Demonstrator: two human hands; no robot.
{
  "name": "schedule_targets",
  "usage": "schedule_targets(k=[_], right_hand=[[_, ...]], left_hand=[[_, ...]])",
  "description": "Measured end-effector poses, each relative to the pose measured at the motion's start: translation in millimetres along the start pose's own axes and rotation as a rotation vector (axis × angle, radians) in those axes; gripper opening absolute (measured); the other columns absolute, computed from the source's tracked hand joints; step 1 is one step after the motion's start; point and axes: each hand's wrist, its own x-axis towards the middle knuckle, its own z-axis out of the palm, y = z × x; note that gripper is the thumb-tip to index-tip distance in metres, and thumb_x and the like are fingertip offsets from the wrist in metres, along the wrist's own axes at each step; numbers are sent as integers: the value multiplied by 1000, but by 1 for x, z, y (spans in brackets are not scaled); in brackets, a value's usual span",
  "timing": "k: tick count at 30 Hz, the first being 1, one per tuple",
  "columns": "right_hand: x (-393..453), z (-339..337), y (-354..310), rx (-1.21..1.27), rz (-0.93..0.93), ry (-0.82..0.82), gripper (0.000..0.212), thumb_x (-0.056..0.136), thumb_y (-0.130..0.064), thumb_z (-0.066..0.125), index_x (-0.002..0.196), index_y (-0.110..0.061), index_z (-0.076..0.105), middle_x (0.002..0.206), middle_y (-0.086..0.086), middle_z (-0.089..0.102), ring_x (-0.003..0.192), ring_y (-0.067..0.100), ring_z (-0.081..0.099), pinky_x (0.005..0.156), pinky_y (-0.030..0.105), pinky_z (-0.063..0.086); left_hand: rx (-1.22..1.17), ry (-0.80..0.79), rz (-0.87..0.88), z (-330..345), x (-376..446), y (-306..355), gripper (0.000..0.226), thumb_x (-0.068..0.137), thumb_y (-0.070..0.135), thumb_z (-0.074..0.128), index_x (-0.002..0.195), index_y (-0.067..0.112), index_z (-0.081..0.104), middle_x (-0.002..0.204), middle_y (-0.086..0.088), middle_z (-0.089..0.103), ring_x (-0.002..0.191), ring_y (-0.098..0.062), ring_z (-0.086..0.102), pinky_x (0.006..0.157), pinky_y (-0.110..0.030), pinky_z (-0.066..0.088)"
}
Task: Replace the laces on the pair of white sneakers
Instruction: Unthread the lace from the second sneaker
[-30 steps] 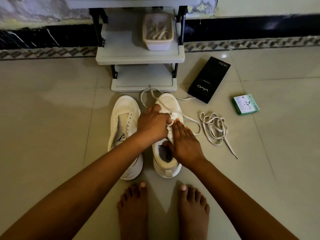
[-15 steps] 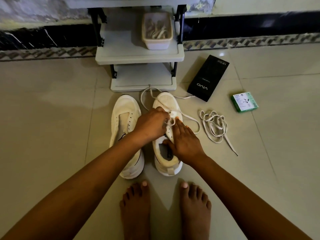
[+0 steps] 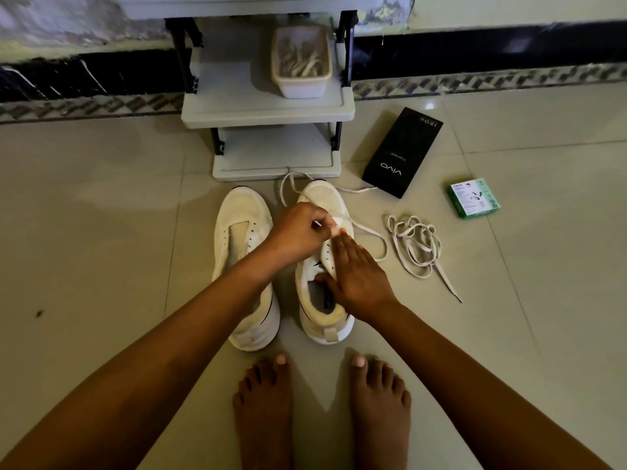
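My left hand (image 3: pixel 298 234) pinches the lace (image 3: pixel 368 232) over the right sneaker (image 3: pixel 324 262), fingers curled tight at its upper eyelets. My right hand (image 3: pixel 356 273) lies flat with fingers straight and pressed together along that sneaker's side, thumb at the collar. The lace loops out past the toe toward 12 o'clock and trails off toward 3 o'clock on the floor (image 3: pixel 101 232). The left sneaker (image 3: pixel 246 266) stands just beside it at 9 o'clock, unlaced, eyelets bare. A second lace, the loose lace (image 3: pixel 417 247), lies in a heap at 3 o'clock. At 1 o'clock a black box (image 3: pixel 402 152) reads "vivo" and "120W"; the smaller print I cannot read. Farther right sits a green box (image 3: pixel 475 198), its writing too small to tell. At 12 o'clock a shelf (image 3: pixel 264 106) carries a tub (image 3: pixel 301 62) of pale strips. My bare feet (image 3: pixel 322 408) are at 6 o'clock.
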Motion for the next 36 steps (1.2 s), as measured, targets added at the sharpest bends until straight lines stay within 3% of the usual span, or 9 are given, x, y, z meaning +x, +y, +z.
schedule_targets(k=[4, 9, 15, 20, 25, 27, 32, 34, 36], right_hand=[[1, 1, 0, -1, 11, 1, 75, 98, -51, 29, 150, -7, -4, 158, 12, 0, 146, 22, 3, 117, 29, 2], [0, 2, -2, -3, 18, 40, 73, 98, -51, 28, 150, -7, 4, 158, 12, 5, 146, 22, 6, 117, 30, 3], [-1, 0, -1, 17, 1, 27, 72, 99, -49, 28, 150, -8, 0, 158, 12, 1, 146, 23, 5, 117, 30, 3], [0, 0, -2, 24, 1, 36, 72, 98, -50, 30, 150, -8, 3, 158, 12, 4, 146, 22, 5, 117, 30, 3], [-2, -3, -3, 44, -1, 36, 74, 98, -50, 33, 151, -8, 2, 158, 11, 4, 146, 23, 6, 116, 29, 5], [-2, -3, -4, 35, -10, 54, 73, 98, -49, 33, 150, -7, 5, 158, 12, 6, 146, 23, 7, 116, 29, 5], [0, -1, -2, 81, 4, 24, 74, 98, -50, 31, 150, -8, 0, 159, 11, 1, 146, 21, 2, 117, 29, 3], [0, 0, -2, 92, -3, 34, 74, 97, -50, 32, 150, -9, 3, 159, 11, 3, 146, 21, 4, 117, 29, 4], [-1, 0, -2, 104, -1, 51, 73, 97, -50, 34, 150, -8, 7, 158, 11, 7, 146, 22, 7, 117, 30, 7]], left_hand=[[351, -26, 9, 9, -2, -22, 31, 87, 22, 63, 117, 20, 64, 130, -4, 51, 114, -23, 53, 93, -36, 46], [352, 124, -45, 15, -3, -26, 13, 87, 23, 63, 93, 15, 71, 112, -4, 62, 99, -22, 59, 80, -30, 46], [-153, 65, -9, -2, -4, 11, 14, 85, 23, 68, 91, 11, 72, 94, 1, 68, 89, -10, 61, 86, -27, 46], [319, -44, 1, -2, 0, -7, 40, 82, 25, 69, 122, 20, 62, 130, -5, 56, 115, -23, 54, 96, -38, 45], [443, 129, 6, 14, -9, -22, 19, 89, 23, 57, 102, 20, 70, 114, -3, 62, 98, -23, 60, 72, -25, 41], [345, 149, 19, 11, -4, -19, 16, 88, 23, 61, 96, 15, 71, 113, -3, 61, 98, -20, 58, 77, -25, 42], [-210, 262, 5, 7, -5, 16, 15, 89, 19, 62, 96, 7, 69, 102, -2, 63, 92, -12, 57, 77, -16, 42], [-240, 233, 34, 8, -8, 18, 16, 89, 19, 62, 102, 9, 65, 110, -4, 63, 97, -13, 58, 75, -11, 43], [-56, 127, 64, 8, -7, 6, 32, 86, 19, 65, 118, 17, 58, 126, -4, 53, 110, -16, 54, 83, -19, 45]])
